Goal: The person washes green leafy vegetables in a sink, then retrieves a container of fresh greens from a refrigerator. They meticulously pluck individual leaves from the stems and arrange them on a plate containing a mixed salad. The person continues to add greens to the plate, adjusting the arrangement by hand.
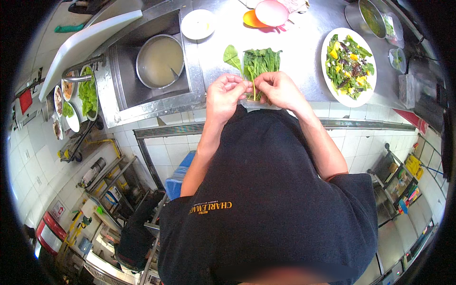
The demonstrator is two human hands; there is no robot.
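Note:
My left hand (227,93) pinches the stem of a single green leaf (232,56), probably spinach, whose blade stands up beyond the fingers. Close beside it, my right hand (279,88) has thumb and forefinger closed on a thin green stem (254,80). Both sets of fingertips nearly meet, and whether they hold one stem or two is hard to tell. Beneath them, a bunch of leafy greens (265,58) lies in a clear plastic container (257,104), stems towards me. My hands cover part of the container.
An oval white plate (325,67) of mixed salad stands to the right. Left, a metal pot (138,64) of cloudy liquid sits in the sink (123,78). A white bowl (197,24), a pink round item (271,13) and another pot (352,17) stand farther back. Behind me, someone in dark clothes (137,231) bends.

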